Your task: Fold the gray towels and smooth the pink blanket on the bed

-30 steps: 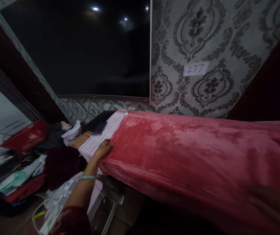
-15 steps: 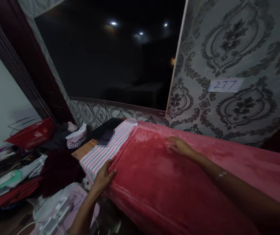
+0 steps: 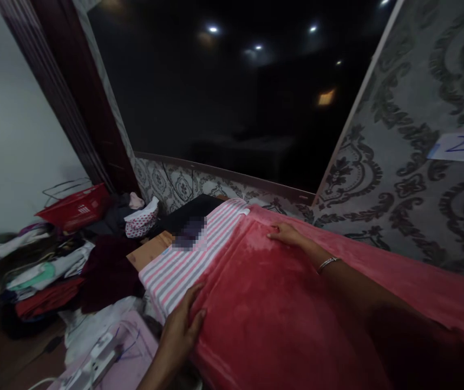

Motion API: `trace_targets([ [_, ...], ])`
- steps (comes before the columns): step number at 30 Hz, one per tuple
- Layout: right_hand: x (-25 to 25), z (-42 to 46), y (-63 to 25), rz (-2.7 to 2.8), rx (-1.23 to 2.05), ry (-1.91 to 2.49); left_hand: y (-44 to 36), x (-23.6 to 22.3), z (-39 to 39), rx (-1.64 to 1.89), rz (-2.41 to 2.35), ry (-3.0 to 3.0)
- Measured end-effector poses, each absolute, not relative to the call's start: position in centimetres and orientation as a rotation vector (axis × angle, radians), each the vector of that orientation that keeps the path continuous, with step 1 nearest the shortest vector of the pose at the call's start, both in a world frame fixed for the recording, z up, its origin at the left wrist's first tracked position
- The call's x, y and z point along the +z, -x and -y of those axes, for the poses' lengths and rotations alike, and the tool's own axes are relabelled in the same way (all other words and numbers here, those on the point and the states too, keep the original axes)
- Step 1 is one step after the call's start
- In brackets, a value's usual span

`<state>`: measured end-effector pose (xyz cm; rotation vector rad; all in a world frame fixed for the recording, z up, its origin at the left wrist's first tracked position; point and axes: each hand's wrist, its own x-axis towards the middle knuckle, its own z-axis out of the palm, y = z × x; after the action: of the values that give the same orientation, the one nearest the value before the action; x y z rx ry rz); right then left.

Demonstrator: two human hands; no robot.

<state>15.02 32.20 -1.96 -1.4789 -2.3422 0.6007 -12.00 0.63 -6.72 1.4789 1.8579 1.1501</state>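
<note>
A red plush blanket (image 3: 280,292) lies spread over a long raised surface. My left hand (image 3: 181,322) rests at its left front edge, thumb and fingers spread apart on the fabric. Farther back, my right hand (image 3: 288,235) has its fingertips drawn together on the blanket near the far edge, pinching the cloth. A pink, grey and white striped cloth (image 3: 191,265) shows beyond the blanket's left border. A small white tag (image 3: 244,212) sits at the far corner where the two meet.
Behind stands a large dark television (image 3: 223,108) against patterned wallpaper (image 3: 402,195). On the left are piled clothes (image 3: 48,281), a red bag (image 3: 79,208) and a polka-dot cloth bundle (image 3: 142,219). A white power strip (image 3: 97,360) lies on a pink surface at lower left.
The view has swung left, so things appear farther right. My right hand's fingers have drawn together on the blanket, closer to its far left corner. My left hand stays at the front edge.
</note>
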Motion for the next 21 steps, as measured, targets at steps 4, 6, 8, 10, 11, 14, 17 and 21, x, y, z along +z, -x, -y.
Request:
trace_targets([
  [4,-2.4,-33.1,-13.0,2.292,0.565,1.491,11.8,-5.7,-0.4,1.181,-1.871,-1.497],
  [6,-1.7,-34.1,-11.8,2.222,0.499,1.469,12.2,-4.1,-0.4,1.203,-1.919,-1.495],
  [8,-0.7,-35.5,-10.3,2.158,0.446,1.440,13.1,-2.3,-0.6,1.259,-2.004,-1.483],
  [10,0.1,-36.7,-8.8,2.119,0.416,1.420,14.2,-1.2,-1.1,1.327,-2.070,-1.462],
  [11,0.3,-37.2,-8.1,2.112,0.408,1.418,14.7,-1.0,-1.4,1.352,-2.088,-1.442],
  [14,-0.9,-37.5,-6.5,2.132,0.407,1.436,15.8,-2.5,-2.5,1.380,-2.127,-1.333],
  [17,-3.5,-36.9,-6.1,2.187,0.423,1.475,16.0,-5.1,-3.1,1.342,-2.182,-1.236],
  [21,-5.8,-37.0,-6.3,2.244,0.418,1.503,15.6,-6.6,-3.1,1.304,-2.269,-1.213],
])
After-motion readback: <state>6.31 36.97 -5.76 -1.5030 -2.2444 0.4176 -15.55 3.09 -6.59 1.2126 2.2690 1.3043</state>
